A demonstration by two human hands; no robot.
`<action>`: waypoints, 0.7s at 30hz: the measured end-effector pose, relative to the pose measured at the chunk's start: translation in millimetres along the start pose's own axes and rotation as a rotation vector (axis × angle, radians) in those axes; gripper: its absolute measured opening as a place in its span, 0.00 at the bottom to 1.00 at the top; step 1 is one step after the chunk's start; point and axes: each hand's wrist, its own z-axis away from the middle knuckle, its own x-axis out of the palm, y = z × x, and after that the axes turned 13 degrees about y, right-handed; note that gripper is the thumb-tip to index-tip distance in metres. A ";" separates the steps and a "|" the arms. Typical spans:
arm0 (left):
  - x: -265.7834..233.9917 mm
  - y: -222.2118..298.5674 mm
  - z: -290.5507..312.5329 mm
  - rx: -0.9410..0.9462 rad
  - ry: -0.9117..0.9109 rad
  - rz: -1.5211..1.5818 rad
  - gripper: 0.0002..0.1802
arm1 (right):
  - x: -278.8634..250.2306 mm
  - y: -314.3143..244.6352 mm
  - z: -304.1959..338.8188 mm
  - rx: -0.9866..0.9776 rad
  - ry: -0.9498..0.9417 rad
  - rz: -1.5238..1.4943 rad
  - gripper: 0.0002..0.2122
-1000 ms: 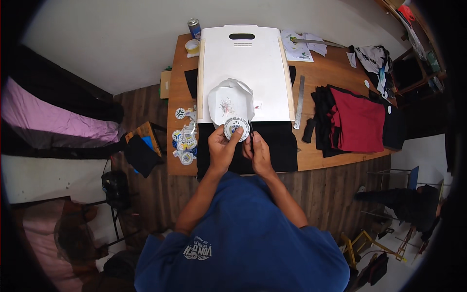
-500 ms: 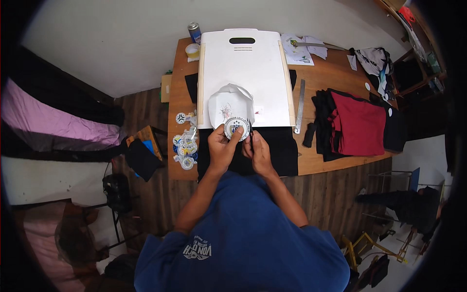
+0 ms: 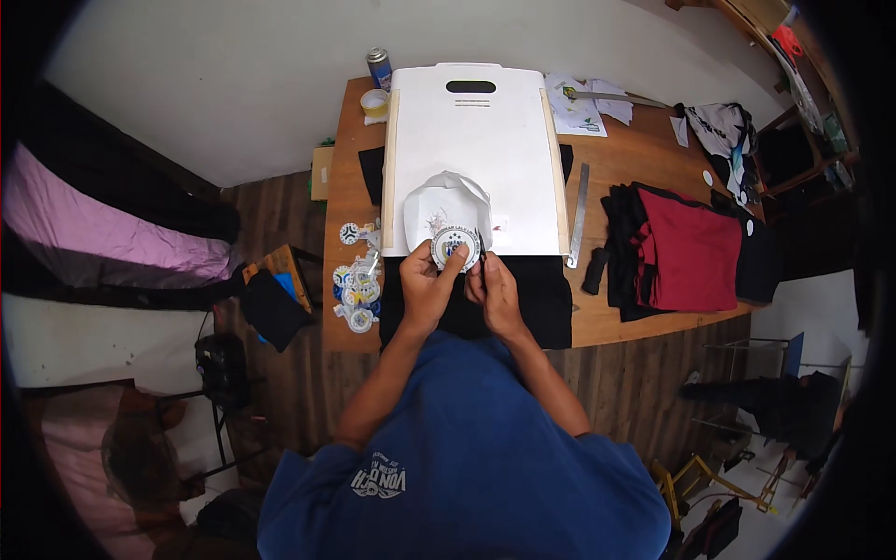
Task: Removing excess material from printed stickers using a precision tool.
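Between the thumb and fingers of my left hand (image 3: 429, 285) is a round white emblem (image 3: 455, 248) with a dark printed ring and a small crest. A loose, crumpled sheet of white paper (image 3: 431, 207) spreads out behind it, apparently still joined to it. My right hand (image 3: 495, 294) is closed at the emblem's right edge around dark, slim scissors (image 3: 483, 250), mostly hidden by the fingers. Both hands are above black cloth (image 3: 523, 303), just in front of a large white board (image 3: 476, 140) with a slot handle.
Several round emblems (image 3: 357, 294) lie at the table's left edge. A spray can (image 3: 378, 68) and a tape roll (image 3: 374, 103) stand behind. Right of the board are a metal ruler (image 3: 579, 215) and folded dark red cloth (image 3: 691, 252). Another person (image 3: 793, 406) is at the far right.
The table and board appear slightly lower in the picture. My hands keep nearly the same hold on the emblem and the scissors.
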 end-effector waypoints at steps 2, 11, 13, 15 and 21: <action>-0.7 1.4 -8.5 -0.002 -0.004 -0.006 0.05 | 4.7 1.6 -7.9 0.002 0.005 -0.008 0.17; 0.4 -5.6 -40.6 -0.020 0.022 -0.007 0.05 | 8.5 11.7 -39.1 0.021 0.032 -0.042 0.16; 1.9 -9.3 -47.1 -0.020 0.018 0.002 0.05 | 7.6 10.5 -46.1 0.031 0.033 -0.063 0.16; 3.5 -11.9 -52.1 -0.019 0.015 0.011 0.05 | 6.7 10.0 -52.1 0.034 0.035 -0.040 0.17; 8.4 -14.7 -59.1 -0.018 0.001 0.015 0.05 | 1.3 15.3 -60.3 0.037 0.024 -0.003 0.18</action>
